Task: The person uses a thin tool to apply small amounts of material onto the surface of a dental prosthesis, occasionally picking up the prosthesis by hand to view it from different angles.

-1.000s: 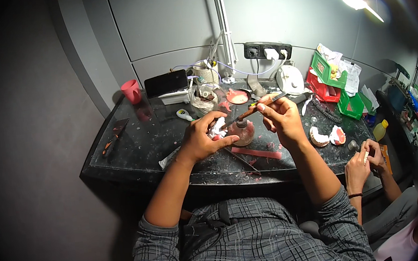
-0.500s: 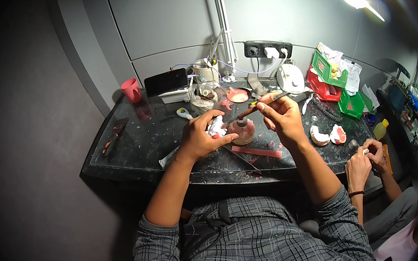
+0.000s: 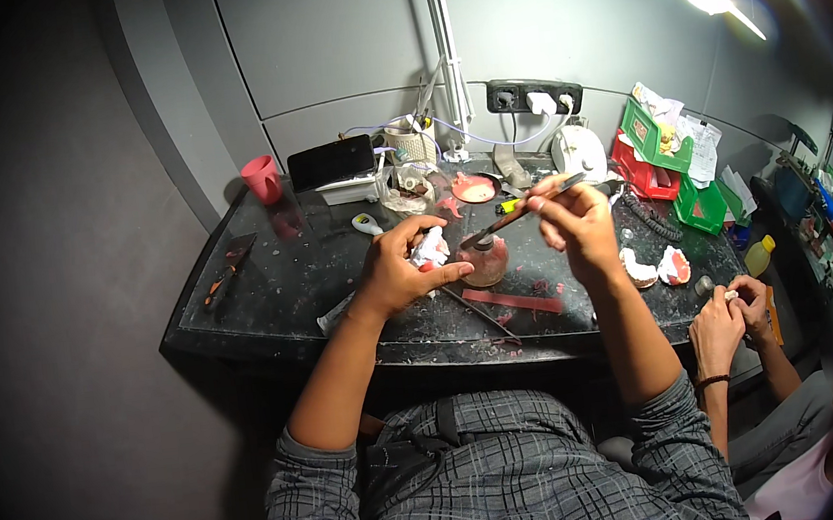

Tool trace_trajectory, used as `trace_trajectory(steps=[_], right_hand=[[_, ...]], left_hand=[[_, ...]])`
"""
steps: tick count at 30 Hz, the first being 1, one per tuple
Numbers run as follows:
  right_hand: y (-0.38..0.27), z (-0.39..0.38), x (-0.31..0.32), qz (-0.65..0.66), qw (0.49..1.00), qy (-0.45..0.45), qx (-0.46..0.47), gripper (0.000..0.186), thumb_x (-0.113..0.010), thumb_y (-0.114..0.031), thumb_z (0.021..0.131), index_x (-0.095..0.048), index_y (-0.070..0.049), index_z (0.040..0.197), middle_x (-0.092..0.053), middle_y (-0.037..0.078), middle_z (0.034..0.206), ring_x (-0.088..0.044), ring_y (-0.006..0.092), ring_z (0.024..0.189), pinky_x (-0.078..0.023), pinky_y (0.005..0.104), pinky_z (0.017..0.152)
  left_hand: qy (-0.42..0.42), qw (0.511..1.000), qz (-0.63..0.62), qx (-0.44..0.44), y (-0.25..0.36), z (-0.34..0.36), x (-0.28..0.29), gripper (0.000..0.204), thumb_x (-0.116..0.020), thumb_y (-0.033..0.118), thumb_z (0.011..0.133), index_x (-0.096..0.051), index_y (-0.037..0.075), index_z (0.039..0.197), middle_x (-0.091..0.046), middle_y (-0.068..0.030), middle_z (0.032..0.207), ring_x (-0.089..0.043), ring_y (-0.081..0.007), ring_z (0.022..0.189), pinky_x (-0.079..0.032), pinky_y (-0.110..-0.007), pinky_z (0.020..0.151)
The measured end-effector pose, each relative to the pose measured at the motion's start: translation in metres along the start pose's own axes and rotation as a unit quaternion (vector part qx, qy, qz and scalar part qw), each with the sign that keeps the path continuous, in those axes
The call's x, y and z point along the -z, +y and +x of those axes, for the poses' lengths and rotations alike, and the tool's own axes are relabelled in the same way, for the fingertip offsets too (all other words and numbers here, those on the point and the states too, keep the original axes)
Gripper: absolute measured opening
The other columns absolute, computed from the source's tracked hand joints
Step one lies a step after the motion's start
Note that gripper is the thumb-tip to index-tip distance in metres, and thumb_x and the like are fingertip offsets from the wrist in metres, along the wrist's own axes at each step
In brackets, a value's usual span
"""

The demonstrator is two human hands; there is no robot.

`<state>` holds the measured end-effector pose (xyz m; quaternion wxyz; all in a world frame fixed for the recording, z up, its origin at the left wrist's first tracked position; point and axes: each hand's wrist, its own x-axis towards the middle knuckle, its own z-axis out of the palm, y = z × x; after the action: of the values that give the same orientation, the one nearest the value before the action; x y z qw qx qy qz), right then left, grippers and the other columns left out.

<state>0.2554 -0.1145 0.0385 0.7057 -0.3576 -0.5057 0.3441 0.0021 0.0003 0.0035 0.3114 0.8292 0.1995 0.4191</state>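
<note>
While pinching a white-and-pink piece [image 3: 430,250] between thumb and fingertips of the left hand [image 3: 393,272], holding it up over the middle of the bench [image 3: 270,304], just left of a glass burner [image 3: 484,267]. With the right hand [image 3: 579,229], gripping a slim tool [image 3: 505,221] between thumb and fingers, slanted down to the left, dark end near the burner's top. Cannot tell whether touching; cannot make out any flame.

Probably warming the tool's end, judging by its place. To do it well: hold the handle far back, fingers clear of the burner top; turn the end slowly for even heat; pinch the piece lightly, well aside from the heat; steady both wrists.

Between burner and front edge, lying flat: a pink strip [image 3: 513,301]. Toward the back edge, a round dish [image 3: 475,188] of pink material. Nearer the right end, a white horseshoe-shaped model [image 3: 638,269] beside a red-and-white model [image 3: 675,267]. At the back-left corner, a pink cup [image 3: 261,181]. By the front-right corner, a co-worker's hands [image 3: 716,331] with something small and pale.
</note>
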Motion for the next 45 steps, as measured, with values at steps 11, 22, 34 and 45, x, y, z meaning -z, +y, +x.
trace_trajectory(steps=[11,22,34,45], right_hand=[[0.001,-0.001,-0.003,0.015,1.0,0.005,0.016,0.015,-0.073,-0.003,0.097,-0.064,0.0,0.109,-0.077,0.015,0.1,-0.05,0.004,0.053,-0.036,0.0191,0.045],[0.015,-0.016,-0.027,-0.225,0.933,-0.082,0.269,0.015,-0.073,0.004,0.093,-0.068,0.002,0.107,-0.078,0.012,0.104,-0.076,0.015,0.089,-0.06,0.0271,0.076],[0.01,-0.018,-0.03,-0.232,0.937,-0.095,0.243,0.016,-0.071,0.006,0.092,-0.068,0.002,0.107,-0.079,0.013,0.105,-0.076,0.0178,0.096,-0.06,0.03,0.084],[-0.001,0.006,0.036,-0.012,0.987,0.102,-0.12,0.017,-0.075,-0.01,0.096,-0.067,-0.003,0.108,-0.075,0.009,0.087,-0.046,0.0057,0.049,-0.034,0.0237,0.043]], left_hand=[[-0.006,1.0,0.014,0.015,-0.003,-0.001,-0.005,0.063,-0.1,0.029,0.07,-0.069,0.001,0.117,-0.072,-0.0051,0.091,-0.064,-0.0106,0.08,-0.055,-0.028,0.075],[0.101,0.973,0.209,-0.009,-0.011,0.0,-0.008,0.07,-0.099,0.046,0.064,-0.072,0.0,0.109,-0.077,-0.0157,0.086,-0.077,-0.0276,0.078,-0.06,-0.038,0.073],[0.081,0.991,0.102,0.025,-0.014,0.0,-0.006,0.067,-0.099,0.044,0.067,-0.073,-0.001,0.109,-0.075,-0.0111,0.084,-0.07,-0.0152,0.075,-0.057,-0.032,0.072],[0.042,0.998,-0.029,-0.042,-0.004,0.0,-0.005,0.061,-0.087,0.018,0.084,-0.055,0.001,0.133,-0.067,-0.0089,0.099,-0.063,-0.0127,0.089,-0.052,-0.029,0.079]])
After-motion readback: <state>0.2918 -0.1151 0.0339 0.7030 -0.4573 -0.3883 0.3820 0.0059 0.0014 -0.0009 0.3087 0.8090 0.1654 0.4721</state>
